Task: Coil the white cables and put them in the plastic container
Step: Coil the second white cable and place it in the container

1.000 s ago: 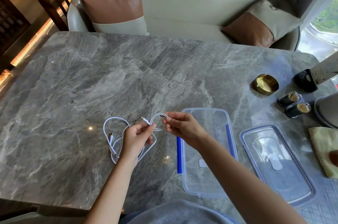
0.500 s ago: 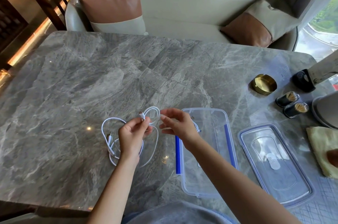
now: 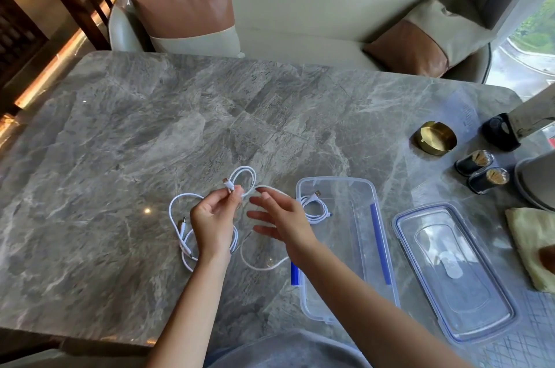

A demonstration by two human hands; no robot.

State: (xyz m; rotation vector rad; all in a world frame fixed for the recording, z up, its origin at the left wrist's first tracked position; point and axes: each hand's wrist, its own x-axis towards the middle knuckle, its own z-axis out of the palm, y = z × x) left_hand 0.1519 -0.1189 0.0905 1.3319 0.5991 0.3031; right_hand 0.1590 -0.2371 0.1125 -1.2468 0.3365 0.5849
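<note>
My left hand (image 3: 214, 219) pinches a white cable (image 3: 244, 177) near its plug, with a small loop standing above the fingers. The rest of that cable trails down across the marble table in a wide curve below my right hand. Another white cable (image 3: 180, 217) lies loose in loops on the table, partly hidden under my left hand. My right hand (image 3: 280, 219) hovers just right of the loop, fingers spread, holding nothing. A coiled white cable (image 3: 315, 207) lies inside the clear plastic container (image 3: 365, 187) to the right.
The container's lid (image 3: 450, 271) lies flat to its right. A brass ashtray (image 3: 435, 138), two small dark jars (image 3: 480, 171), a black holder (image 3: 500, 132) and a yellow cloth (image 3: 533, 244) sit along the right side. A sofa with cushions (image 3: 186, 7) stands beyond the table's far edge.
My right hand has let go of the cable and opened. My left hand lifted the plug end with a loop higher. The coiled cable in the container has come into view.
</note>
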